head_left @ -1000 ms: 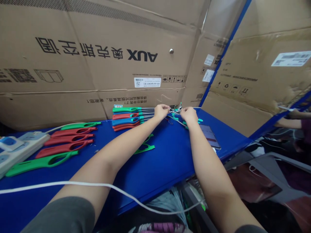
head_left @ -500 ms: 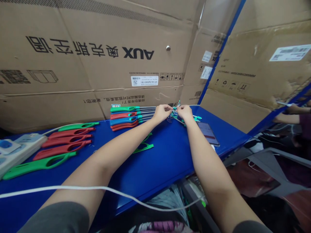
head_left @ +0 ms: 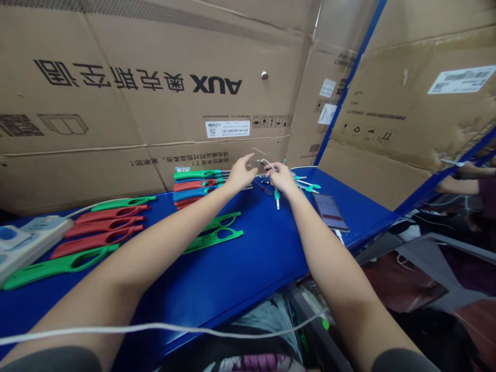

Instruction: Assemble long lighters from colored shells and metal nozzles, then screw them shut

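At the far side of the table my left hand (head_left: 241, 173) is raised with thumb and fingers apart, holding nothing I can see. Just right of it, my right hand (head_left: 282, 178) pinches a thin, pale, wire-like piece (head_left: 266, 163) whose tip points left. Under and beside the right hand lie several slim metal parts with teal ends (head_left: 309, 184), partly hidden by it. Behind my left wrist is a stack of long-nosed lighters (head_left: 196, 185) with green, red and blue handles. Two green lighter handle shells (head_left: 221, 236) lie nearer, partly behind my left forearm.
More red and green handle shells (head_left: 104, 226) lie at left beside a white power strip (head_left: 42, 240). A phone (head_left: 330, 212) rests at right. A white cable (head_left: 163, 326) crosses in front of me. Cardboard walls (head_left: 155, 129) close off the back. Another person's arm (head_left: 463, 188) shows far right.
My hands have drawn apart, the left moving left and opening. The right hand now shows a pale wire-like piece, and a teal-ended part is visible beneath it.
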`<state>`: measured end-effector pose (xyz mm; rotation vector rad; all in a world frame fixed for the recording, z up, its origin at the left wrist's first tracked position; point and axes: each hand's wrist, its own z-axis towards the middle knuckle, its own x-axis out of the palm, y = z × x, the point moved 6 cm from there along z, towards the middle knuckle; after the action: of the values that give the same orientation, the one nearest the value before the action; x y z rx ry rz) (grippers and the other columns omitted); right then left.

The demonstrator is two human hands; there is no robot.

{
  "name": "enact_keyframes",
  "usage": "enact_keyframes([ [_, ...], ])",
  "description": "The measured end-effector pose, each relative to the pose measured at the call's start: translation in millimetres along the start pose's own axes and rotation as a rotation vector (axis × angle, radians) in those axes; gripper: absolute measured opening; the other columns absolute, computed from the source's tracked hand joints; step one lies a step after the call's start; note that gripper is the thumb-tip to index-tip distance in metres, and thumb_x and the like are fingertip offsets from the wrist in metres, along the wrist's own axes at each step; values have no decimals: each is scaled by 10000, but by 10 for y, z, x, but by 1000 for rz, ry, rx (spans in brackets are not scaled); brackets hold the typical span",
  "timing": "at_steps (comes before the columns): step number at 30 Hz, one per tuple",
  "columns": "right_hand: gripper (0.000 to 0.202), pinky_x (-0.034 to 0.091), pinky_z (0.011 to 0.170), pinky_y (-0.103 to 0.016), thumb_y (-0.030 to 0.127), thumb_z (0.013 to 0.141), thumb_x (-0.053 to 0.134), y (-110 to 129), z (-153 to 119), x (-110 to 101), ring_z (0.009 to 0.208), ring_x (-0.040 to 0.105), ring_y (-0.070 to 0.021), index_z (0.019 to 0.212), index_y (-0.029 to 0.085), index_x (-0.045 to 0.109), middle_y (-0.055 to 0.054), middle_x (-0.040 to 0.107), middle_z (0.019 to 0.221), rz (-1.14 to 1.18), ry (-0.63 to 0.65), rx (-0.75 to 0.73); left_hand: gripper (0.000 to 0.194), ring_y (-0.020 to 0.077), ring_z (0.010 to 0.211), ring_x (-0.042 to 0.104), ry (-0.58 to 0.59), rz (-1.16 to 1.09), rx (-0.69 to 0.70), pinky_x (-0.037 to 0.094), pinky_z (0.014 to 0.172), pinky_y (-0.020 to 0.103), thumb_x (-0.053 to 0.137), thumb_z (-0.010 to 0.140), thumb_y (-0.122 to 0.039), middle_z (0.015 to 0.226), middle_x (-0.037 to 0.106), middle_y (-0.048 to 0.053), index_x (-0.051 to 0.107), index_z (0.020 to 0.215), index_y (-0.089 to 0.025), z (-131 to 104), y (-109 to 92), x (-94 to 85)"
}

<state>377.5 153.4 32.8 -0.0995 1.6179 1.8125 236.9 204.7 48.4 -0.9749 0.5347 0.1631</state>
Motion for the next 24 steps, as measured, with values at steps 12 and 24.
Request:
enact_keyframes([
  [12,248,447,662,-240,184,907,556,632,-835,494,711,531,-119,1145,215,491,21,574,802,176,801,-431,662,325,1387,479,279,569,165,398,1151,517,531,949,-545,1496,517,158,446,1486,-168,-2019,27,-1183],
  [24,215,538,685,-320,360,855,675,575,-880,730,668,628,-142,948,172,630,-25,647,791,175,770,-374,340,286,1139,690,407,687,281,531,1024,464,544,986,-356,1236,725,96,717,1224,-187,-2250,170,-1374],
])
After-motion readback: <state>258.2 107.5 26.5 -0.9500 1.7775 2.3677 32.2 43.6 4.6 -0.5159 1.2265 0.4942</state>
